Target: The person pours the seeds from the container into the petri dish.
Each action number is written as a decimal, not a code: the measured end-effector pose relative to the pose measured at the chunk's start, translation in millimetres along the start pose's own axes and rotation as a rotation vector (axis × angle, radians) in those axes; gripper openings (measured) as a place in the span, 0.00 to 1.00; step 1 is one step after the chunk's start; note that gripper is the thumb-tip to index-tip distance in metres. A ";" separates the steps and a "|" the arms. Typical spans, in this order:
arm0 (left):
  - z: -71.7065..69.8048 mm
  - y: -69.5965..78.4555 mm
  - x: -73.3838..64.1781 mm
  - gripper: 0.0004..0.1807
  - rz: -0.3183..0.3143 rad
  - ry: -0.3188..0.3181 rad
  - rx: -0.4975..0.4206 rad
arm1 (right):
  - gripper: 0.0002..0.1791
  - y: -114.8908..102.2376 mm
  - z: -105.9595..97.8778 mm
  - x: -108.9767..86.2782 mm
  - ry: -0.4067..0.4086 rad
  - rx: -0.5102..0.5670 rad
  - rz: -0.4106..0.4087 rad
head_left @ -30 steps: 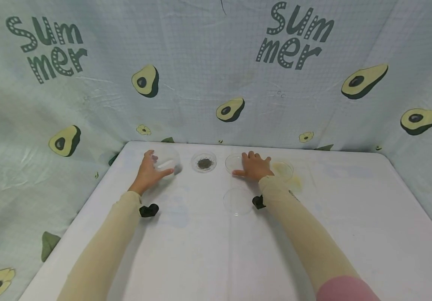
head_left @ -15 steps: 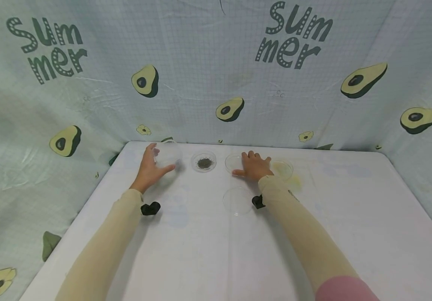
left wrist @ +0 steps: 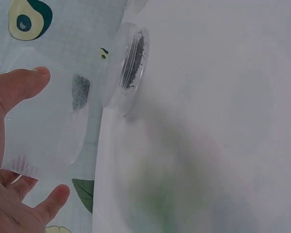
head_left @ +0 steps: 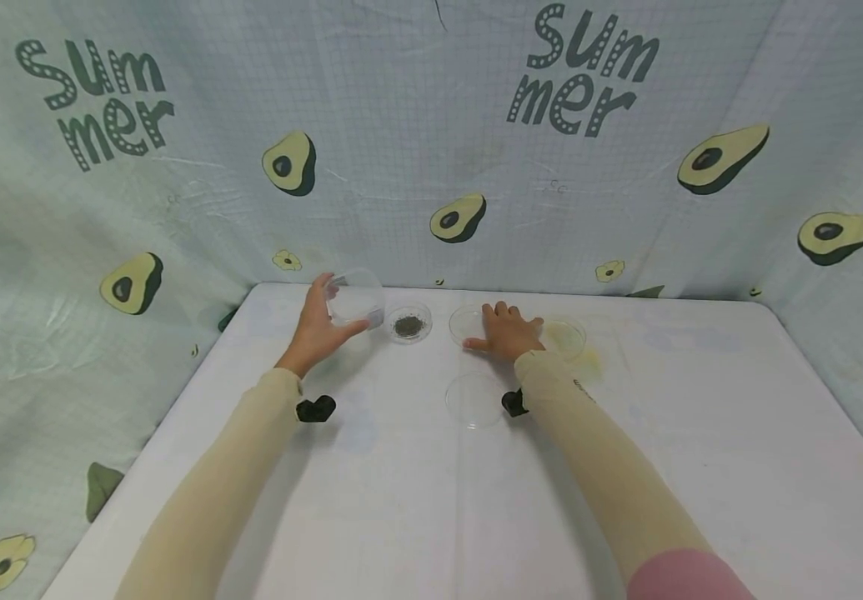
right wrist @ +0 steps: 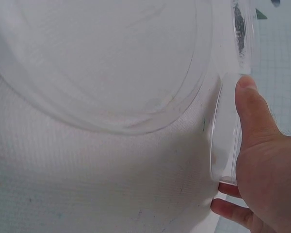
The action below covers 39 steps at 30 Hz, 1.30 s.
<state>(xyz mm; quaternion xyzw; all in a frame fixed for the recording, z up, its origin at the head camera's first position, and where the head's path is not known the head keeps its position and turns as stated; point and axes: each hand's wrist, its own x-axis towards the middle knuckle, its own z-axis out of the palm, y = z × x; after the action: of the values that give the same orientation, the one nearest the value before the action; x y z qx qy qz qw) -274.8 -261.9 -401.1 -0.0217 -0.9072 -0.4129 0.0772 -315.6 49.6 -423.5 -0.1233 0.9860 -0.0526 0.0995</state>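
My left hand (head_left: 318, 329) holds a clear container (head_left: 356, 293) raised and tilted at the back left, thumb on one side and fingers on the other. In the left wrist view, a dark grey patch (left wrist: 80, 92) shows at that container's lower side. Just right of it stands a petri dish of dark granules (head_left: 408, 323), the container's edge close by. My right hand (head_left: 509, 332) rests at another clear petri dish (head_left: 464, 327), gripping its rim between thumb and fingers; much of this dish is hidden in the head view.
A clear round dish or lid (head_left: 474, 401) lies nearer on the white table (head_left: 401, 500). Right of my right hand is a petri dish with yellowish contents (head_left: 566, 337), with a yellow stain (head_left: 590, 362) beside it. A printed curtain (head_left: 371, 167) hangs behind the table.
My left hand has lifted the clear container, moved it right towards the dish of granules and tilted it. My right hand stays in place.
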 end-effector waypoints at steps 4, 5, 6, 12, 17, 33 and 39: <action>8.4 8.9 3.3 0.57 0.016 -0.002 0.011 | 0.49 0.7 1.9 0.3 -0.002 0.018 0.001; 10.5 11.6 4.3 0.57 0.021 -0.006 0.017 | 0.49 0.9 2.3 0.3 0.000 0.020 -0.001; 12.8 14.3 5.2 0.57 0.024 -0.007 0.021 | 0.49 1.3 2.9 0.6 0.002 0.021 -0.001; 23.6 31.8 10.0 0.56 0.052 -0.027 0.052 | 0.50 3.0 4.5 1.7 0.007 0.020 -0.003; 32.9 40.0 13.9 0.56 0.050 -0.043 0.072 | 0.50 2.7 3.5 1.0 0.007 0.016 -0.001; 51.2 47.8 19.5 0.57 0.162 -0.074 0.115 | 0.50 0.5 1.8 2.5 0.007 0.027 0.024; 55.1 51.6 19.8 0.55 0.178 -0.068 0.131 | 0.50 0.6 2.0 1.2 0.006 0.035 0.019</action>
<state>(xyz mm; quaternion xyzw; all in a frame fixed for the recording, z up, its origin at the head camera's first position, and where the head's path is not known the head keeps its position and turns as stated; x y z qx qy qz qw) -295.8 -187.0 -395.2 -0.1113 -0.9289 -0.3431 0.0840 -316.4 49.7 -425.7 -0.1119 0.9864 -0.0692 0.0990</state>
